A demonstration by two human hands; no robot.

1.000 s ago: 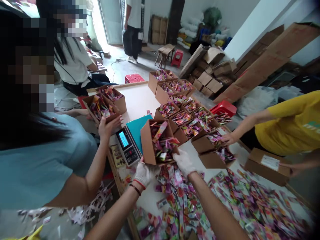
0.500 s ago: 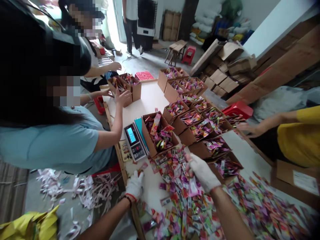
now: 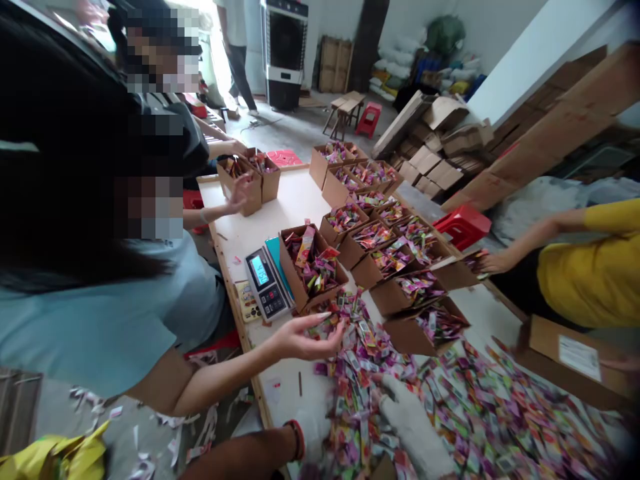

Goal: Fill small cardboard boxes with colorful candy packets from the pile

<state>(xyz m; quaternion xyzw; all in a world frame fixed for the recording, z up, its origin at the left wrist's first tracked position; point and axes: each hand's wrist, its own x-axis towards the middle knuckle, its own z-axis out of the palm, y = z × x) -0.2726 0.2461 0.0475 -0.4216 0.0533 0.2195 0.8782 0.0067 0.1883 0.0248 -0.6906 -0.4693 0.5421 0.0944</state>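
My left hand (image 3: 314,430), in a white glove, is low over the near table edge beside the packet pile; motion smears its fingers. My right hand (image 3: 407,417), also white-gloved, reaches into the heap of small colourful packets (image 3: 360,360), its visible fingers apart and no packet plainly held. Ahead, an open cardboard box (image 3: 293,280) full of packets sits on the digital scale (image 3: 273,293), whose display is lit. A co-worker's bare hand (image 3: 313,337) hovers, palm up, over the heap just in front of the box.
Several packet-filled boxes (image 3: 373,237) stand in rows along the table's right side. Another pair of filled boxes (image 3: 250,177) is at the far left, near co-workers. A person in a yellow shirt (image 3: 590,267) touches a box at right. Red stool (image 3: 463,227) beyond the table.
Both my hands have moved down and nearer to me, the left also rightward. The blue-shirted co-worker's arm has swung from the far boxes to the heap. The scale's digits differ.
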